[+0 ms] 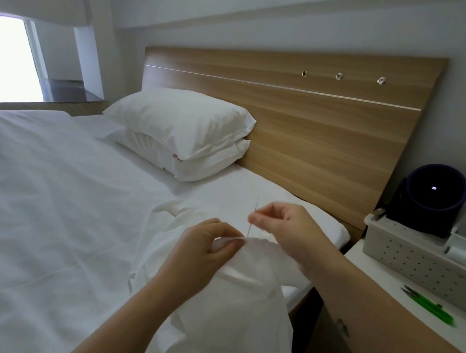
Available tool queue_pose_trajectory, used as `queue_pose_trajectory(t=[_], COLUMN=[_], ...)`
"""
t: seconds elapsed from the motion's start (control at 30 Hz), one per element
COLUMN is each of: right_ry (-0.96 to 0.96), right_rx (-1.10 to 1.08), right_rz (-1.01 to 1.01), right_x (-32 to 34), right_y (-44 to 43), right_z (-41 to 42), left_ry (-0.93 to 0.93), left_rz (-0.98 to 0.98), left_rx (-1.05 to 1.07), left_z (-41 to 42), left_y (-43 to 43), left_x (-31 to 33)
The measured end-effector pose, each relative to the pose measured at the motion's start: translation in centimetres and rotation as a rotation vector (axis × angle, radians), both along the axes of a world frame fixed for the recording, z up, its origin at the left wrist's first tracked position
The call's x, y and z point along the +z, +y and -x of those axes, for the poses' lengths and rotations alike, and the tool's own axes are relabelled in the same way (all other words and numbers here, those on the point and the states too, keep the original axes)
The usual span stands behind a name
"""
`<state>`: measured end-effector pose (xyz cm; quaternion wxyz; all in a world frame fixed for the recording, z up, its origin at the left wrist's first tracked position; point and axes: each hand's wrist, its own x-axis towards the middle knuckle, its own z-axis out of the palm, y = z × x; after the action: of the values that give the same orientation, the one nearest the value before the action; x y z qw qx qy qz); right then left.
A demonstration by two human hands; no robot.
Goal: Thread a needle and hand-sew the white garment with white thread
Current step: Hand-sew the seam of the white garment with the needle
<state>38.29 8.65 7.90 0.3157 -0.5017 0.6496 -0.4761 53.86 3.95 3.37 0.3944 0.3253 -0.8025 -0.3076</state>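
White garment (236, 311) bunched nearest us, over bed (43, 194) edge; left hand (206, 250) pinches fold taut; right hand (281, 225) pinches needle (248, 230) upright just above fold; thread too faint, probably trailing; we judge: draw straight up, keep fold flat, stitches small.

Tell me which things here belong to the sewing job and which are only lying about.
Sewing: thin metal needle, pinched by the right hand; white fabric garment, held by the left hand; white thread spool in the white perforated plastic basket; green-handled thread snips.
Lying about: two stacked white pillows; dark round cylindrical device; wooden headboard.
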Motion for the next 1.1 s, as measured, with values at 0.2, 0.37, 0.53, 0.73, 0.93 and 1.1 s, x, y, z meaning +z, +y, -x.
queue_pose_trajectory(t=[0.2,0.37,0.53,0.73,0.93,1.1], right_ry=[-0.69,0.595,1.363,0.43,-0.576,0.198], right_rx=[-0.053,0.08,0.159,0.318,0.485,0.106], right_rz=[0.102,0.336,0.489,-0.491,-0.078,0.369], right_x=[2.8,2.1,2.5,5.5,6.9,7.4], right_y=[-1.6,-3.0,-4.2,-2.9,-2.2,-2.5], right_z=[1.4,3.4,5.5,5.2,3.1,2.3], left_ry=[-0.001,-0.057,-0.12,-0.092,-0.138,-0.151], left_rz=[0.001,0.126,0.2,0.113,0.054,0.04], left_rx=[-0.09,-0.17,-0.233,-0.111,-0.064,-0.044], left_z=[0.2,0.7,1.1,0.0,0.1,-0.2], left_y=[0.0,0.6,1.1,-0.6,-0.4,-0.3], left_x=[0.1,0.8,1.3,0.1,-0.5,-0.5])
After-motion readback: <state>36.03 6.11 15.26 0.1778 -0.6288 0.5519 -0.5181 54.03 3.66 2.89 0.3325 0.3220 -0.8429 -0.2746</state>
